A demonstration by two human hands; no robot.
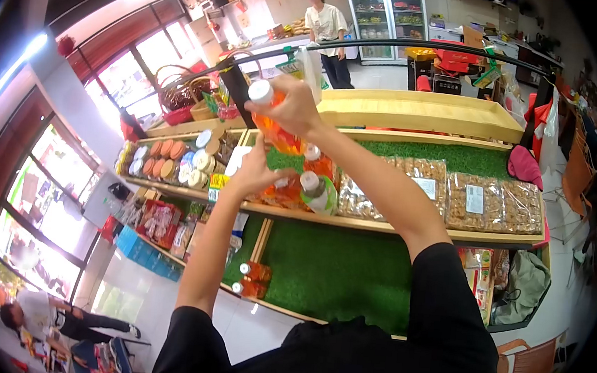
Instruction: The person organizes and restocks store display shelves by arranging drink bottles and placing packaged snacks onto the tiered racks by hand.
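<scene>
Two hands up at the wooden display shelf (408,230)! The right hand (293,106) has its grip closed around a clear plastic bottle of orange drink with a white cap (270,116), lifted above the middle tier. The left hand (252,174) presses on orange bottles (285,192) lying there, its grip hard to read. Just right, a green-labelled bottle (318,194) touches bagged snacks (447,192).

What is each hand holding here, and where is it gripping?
The right hand grips an orange drink bottle around its upper body, just under the white cap. The left hand rests on bottles on the shelf; its grip cannot be told.
</scene>
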